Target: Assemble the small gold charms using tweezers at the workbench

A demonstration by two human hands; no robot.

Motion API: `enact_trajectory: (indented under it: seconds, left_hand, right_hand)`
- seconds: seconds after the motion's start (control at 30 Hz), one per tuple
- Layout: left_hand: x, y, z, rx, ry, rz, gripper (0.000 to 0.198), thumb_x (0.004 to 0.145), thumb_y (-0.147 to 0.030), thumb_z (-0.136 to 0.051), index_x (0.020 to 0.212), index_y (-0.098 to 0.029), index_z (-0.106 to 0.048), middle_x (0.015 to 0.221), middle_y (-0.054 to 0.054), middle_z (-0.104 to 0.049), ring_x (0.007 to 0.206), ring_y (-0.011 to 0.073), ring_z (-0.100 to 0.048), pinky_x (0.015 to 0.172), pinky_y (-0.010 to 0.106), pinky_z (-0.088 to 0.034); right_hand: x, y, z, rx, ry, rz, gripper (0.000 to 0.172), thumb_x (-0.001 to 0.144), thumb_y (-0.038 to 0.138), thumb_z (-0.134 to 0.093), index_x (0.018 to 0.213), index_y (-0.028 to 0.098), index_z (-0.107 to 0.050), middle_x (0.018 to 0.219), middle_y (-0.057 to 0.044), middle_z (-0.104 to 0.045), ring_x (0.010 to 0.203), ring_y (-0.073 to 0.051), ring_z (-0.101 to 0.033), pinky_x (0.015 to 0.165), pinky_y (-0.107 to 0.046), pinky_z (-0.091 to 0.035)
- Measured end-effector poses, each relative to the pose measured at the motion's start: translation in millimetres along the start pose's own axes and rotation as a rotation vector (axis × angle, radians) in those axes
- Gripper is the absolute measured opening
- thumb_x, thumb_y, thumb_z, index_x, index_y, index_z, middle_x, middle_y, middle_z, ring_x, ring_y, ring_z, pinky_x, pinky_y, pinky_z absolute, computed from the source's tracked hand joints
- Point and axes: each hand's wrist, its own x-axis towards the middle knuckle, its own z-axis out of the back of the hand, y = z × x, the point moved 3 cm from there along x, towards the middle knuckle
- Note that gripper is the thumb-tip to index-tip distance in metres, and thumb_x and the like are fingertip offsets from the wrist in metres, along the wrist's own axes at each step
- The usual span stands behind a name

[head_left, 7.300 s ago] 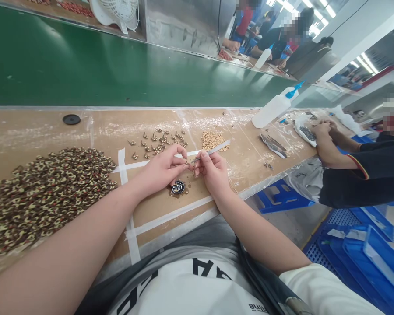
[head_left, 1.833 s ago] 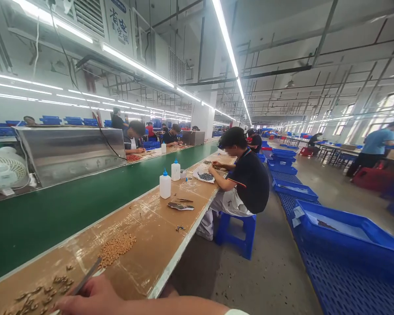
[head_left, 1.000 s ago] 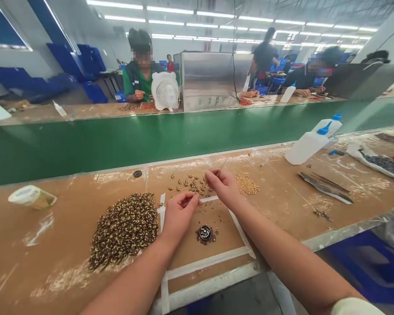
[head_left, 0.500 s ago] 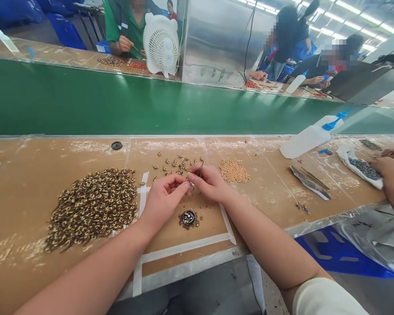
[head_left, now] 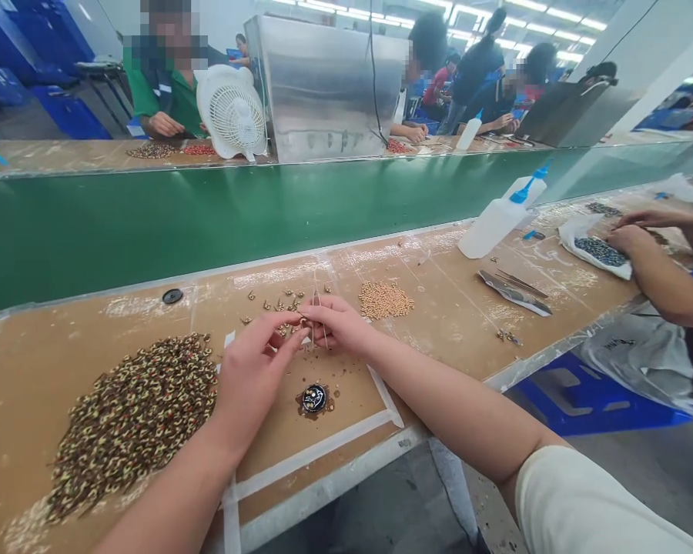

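Observation:
My left hand [head_left: 254, 365] and my right hand [head_left: 342, 327] meet above the taped area of the table, fingertips almost touching. Thin metal tweezers [head_left: 316, 286] stand up from my right hand, closed round them. The thumb and fingers of my left hand are pinched together; whatever lies between them is too small to make out. Just below sits a small black round dish [head_left: 314, 398] with shiny contents, ringed by brown stains. Several small brown-gold pieces [head_left: 278, 305] lie scattered behind my fingers. To the left spreads a big pile of brown and yellow pieces [head_left: 142, 419].
Tan beads [head_left: 386, 299] form a heap right of my hands. Farther right are white squeeze bottles [head_left: 490, 228], dark tweezers [head_left: 520, 283] and a co-worker's hands [head_left: 641, 235] by a white bag [head_left: 571, 238]. A black disc [head_left: 172, 296] lies near the green belt [head_left: 150, 223].
The view has turned, so the table appears tilted and shifted left. My hands stay together over the same spot; the tweezers' prongs now show more plainly between them.

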Motion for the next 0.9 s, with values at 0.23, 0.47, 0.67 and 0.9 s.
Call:
enact_trajectory:
  seconds: [0.23,0.47,0.67,0.9]
  left_hand:
    - [7,8,-5.0,0.037,-0.039,-0.330,0.017,0.103,-0.015,-0.074,0.116,-0.025,-0.076,0.109,0.001,-0.081,0.086,0.0123,-0.073,0.071,0.023,-0.057]
    - [-3,13,-10.8,-0.152,-0.127,-0.107,0.003,0.105,-0.024,-0.073,0.103,-0.024,-0.076,0.118,0.005,-0.078,0.097,0.0158,-0.073,0.073,0.026,-0.058]
    - [-8,21,-19.8,-0.432,0.034,0.237,0.018,0.104,-0.040,-0.071,0.104,-0.022,-0.070,0.103,0.007,-0.082,0.062,0.0117,-0.063,0.057,0.026,-0.053]
    - [-7,24,-20.3,-0.550,0.006,0.352,0.013,0.102,-0.035,-0.070,0.105,-0.023,-0.065,0.090,0.001,-0.071,0.057,0.0092,-0.052,0.053,0.023,-0.045]
  right_hand:
    - [-8,10,-5,0.122,0.065,-0.082,0.021,0.093,0.029,-0.070,0.082,0.021,-0.055,0.057,0.011,-0.043,0.045,-0.004,-0.019,0.038,-0.015,-0.017]
    - [-1,18,17,-0.069,0.026,-0.084,0.041,0.097,0.053,-0.071,0.075,0.024,-0.052,0.050,0.011,-0.042,0.034,-0.006,-0.030,0.031,-0.021,-0.021]
    - [-19,75,126,-0.481,-0.729,0.379,0.045,0.097,0.068,-0.067,0.095,0.023,-0.061,0.067,0.004,-0.057,0.055,-0.013,-0.056,0.051,-0.027,-0.045]
    - [-32,71,190,-0.969,-1.139,0.307,0.047,0.104,0.059,-0.059,0.093,0.016,-0.073,0.085,-0.009,-0.074,0.079,-0.021,-0.064,0.075,-0.035,-0.042]
